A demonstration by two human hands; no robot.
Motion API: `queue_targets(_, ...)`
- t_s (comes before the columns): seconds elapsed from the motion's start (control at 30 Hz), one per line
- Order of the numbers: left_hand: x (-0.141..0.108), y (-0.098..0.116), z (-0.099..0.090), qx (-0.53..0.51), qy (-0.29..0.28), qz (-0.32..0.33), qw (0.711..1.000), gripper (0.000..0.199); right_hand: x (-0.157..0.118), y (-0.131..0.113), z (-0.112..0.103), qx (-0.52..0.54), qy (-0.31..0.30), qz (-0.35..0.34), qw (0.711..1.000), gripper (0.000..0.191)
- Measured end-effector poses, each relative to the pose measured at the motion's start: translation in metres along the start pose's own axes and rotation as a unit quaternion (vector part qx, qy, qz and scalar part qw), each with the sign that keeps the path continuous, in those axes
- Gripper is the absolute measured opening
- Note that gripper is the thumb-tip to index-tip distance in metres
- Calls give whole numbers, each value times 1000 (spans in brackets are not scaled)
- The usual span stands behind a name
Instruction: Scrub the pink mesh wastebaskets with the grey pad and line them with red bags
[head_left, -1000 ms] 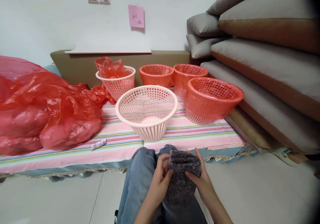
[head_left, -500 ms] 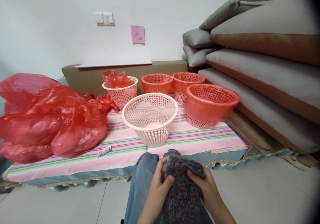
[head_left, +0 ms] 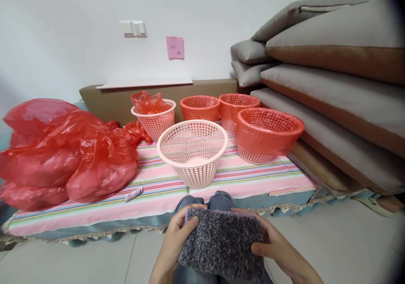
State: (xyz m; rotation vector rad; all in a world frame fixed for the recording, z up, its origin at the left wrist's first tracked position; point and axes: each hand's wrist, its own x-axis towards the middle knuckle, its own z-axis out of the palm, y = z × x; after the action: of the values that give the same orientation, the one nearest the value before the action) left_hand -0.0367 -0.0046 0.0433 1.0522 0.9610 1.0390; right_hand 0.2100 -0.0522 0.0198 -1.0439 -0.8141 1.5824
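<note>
A fuzzy dark grey cloth [head_left: 223,242] with a lilac edge is spread between my hands over my lap. My left hand [head_left: 177,235] grips its left side, thumb on the front face and fingers behind. On the right side my right hand [head_left: 268,242] holds it the same way, with most fingers hidden at the back. Just beyond my knees stands a pale pink plastic basket [head_left: 198,176], upright, with nothing visible inside.
Red plastic bags [head_left: 95,161] with bulky contents lie at left. Behind are a pink basket with a red bag inside [head_left: 160,123] and red-lined baskets [head_left: 268,128]. Grey cushions [head_left: 332,85] pile up at right. A small white tube-like packet [head_left: 134,194] rests on the striped cloth [head_left: 152,210].
The dark grey cloth went from bunched and narrow to spread wide. My left hand moved left and my right hand slightly right, both still gripping it. The camera view shifted slightly.
</note>
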Motion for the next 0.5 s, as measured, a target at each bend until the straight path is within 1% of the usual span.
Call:
queue_targets(0.03,-1,-1,0,-41,-5,-21,999,25,0,1,3,4,-12,17,1000,71)
queue_targets(0.07,-1,-4,-1,-84,1,-34,996,23,0,3,7,11,-8,31,999,68)
queue_targets(0.1,-2,-7,-2,-131,18,-38,990,24,2,5,10,24,11,42,999,64)
queue_targets(0.17,-1,-15,-3,-230,48,-28,972,36,6,10,16,68,65,47,994,58)
queue_targets(0.2,-1,-20,-2,-274,45,-17,960,47,9,13,18,94,90,39,991,58)
queue_targets(0.27,-1,-30,3,-327,-4,2,945,72,15,18,22,122,120,8,985,56)
queue_targets(0.3,-2,-35,7,-333,-31,10,943,80,18,21,25,111,124,-19,986,53)
queue_targets(0.33,-2,-40,12,-325,-46,14,945,85,20,23,27,80,116,-56,988,49)
queue_targets(0.37,-2,-45,17,-312,-30,14,950,81,22,24,30,39,99,-101,989,43)
queue_targets(0.4,-1,-50,22,-297,-1,6,955,73,23,24,34,-2,76,-147,986,37)
queue_targets(0.43,0,-53,26,-278,41,2,960,63,23,23,37,-34,47,-189,980,31)
queue_targets(0.5,4,-57,27,-208,113,30,971,46,22,16,42,-69,-10,-257,964,22)
